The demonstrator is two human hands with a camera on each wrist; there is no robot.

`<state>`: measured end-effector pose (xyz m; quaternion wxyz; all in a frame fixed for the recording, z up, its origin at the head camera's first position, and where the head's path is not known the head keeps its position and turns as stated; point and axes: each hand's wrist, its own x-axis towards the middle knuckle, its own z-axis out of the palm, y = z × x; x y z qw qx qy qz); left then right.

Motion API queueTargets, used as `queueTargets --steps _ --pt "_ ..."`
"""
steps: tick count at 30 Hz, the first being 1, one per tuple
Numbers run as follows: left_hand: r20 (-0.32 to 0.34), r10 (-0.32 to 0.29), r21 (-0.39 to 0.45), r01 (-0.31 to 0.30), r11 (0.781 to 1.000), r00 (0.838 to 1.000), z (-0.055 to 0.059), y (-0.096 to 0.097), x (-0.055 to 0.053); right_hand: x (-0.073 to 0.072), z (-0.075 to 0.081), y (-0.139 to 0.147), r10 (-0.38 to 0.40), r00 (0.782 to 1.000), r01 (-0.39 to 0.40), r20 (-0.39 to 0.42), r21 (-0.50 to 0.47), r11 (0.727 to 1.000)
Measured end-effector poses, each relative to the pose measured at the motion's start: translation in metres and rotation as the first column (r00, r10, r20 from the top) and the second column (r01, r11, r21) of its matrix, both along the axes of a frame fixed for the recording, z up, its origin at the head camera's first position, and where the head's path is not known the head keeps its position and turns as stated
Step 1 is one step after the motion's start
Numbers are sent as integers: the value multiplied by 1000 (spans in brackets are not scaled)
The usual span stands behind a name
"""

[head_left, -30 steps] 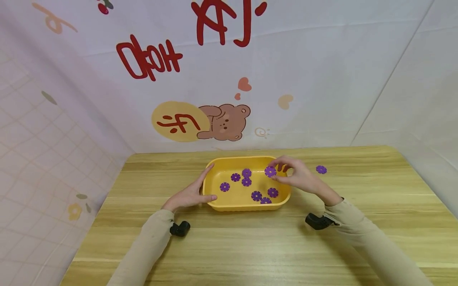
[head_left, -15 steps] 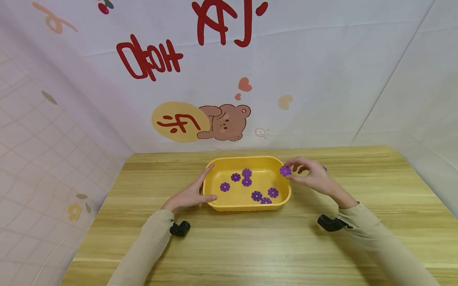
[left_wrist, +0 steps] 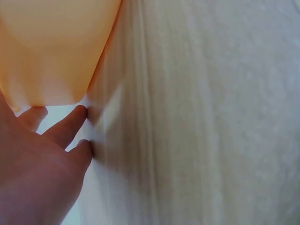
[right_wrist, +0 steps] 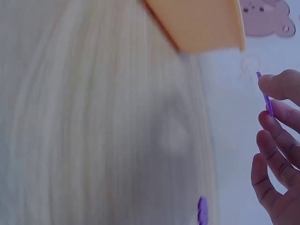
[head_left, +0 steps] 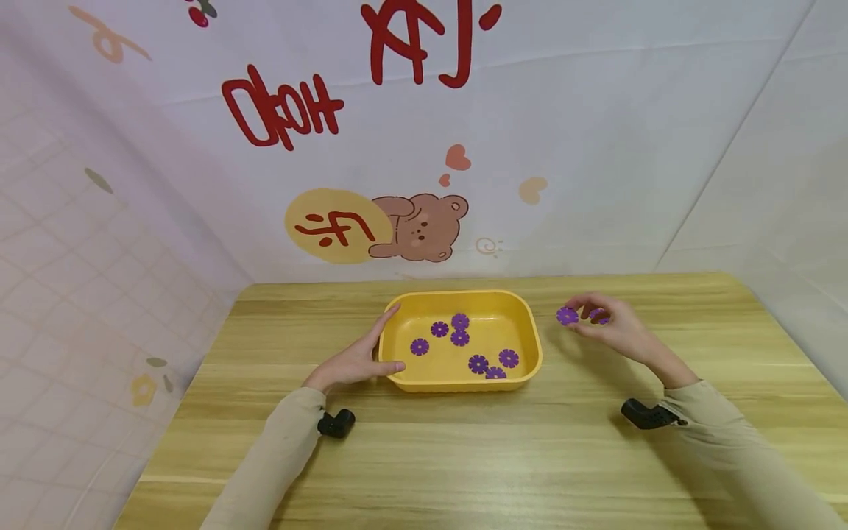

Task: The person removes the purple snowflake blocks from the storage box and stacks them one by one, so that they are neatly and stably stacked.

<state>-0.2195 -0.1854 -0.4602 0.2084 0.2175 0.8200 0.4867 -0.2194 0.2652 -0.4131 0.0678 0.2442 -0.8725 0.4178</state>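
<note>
right hand [head_left: 619, 331] pinches one purple disc [head_left: 567, 316] between thumb and fingertip, disc up off the bench [head_left: 477, 471], just right of the yellow tub [head_left: 464, 386] and outside it. right wrist view shows the disc nearly edge-on; other fingers loosely bent, holding nothing. left hand [head_left: 351, 366] spread wide at the tub's left end, thumb across the front rim, fingers fairly straight along the outside; touches and seems to steady the tub, no tight grip.

seven more discs [head_left: 509, 358] inside the tub, some touching or overlapping. one loose disc [right_wrist: 202, 211] on the bench, right of the tub, partly hidden behind the right hand in head view.

step in hand, my read: single-disc carry between tub and bench, piece in the air, not placed. next move probably calls for lowering it beside the loose disc, then parting thumb and finger cleanly. watch: low fingers could nudge the loose one. left hand likely just needs to hold position.
</note>
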Motion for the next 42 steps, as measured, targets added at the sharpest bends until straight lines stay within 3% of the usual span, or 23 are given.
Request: queueTargets --steps 7,14,18,33,42 --pt "15 7 0 -7 1000 1000 0 0 0 -12 -13 22 -35 999 35 9 4 999" --pt "11 8 2 -8 1000 1000 0 1 0 -33 -47 56 -50 998 51 49 -14 999" --pt "20 21 -17 -20 1000 1000 0 0 0 -40 -57 70 -75 993 75 87 -1 997" --pt "8 -6 40 6 999 1000 -2 0 -2 -49 -65 87 -141 981 123 136 132 984" --pt "6 -4 30 4 1000 1000 1 2 -1 -50 -71 90 -101 988 88 115 107 990"
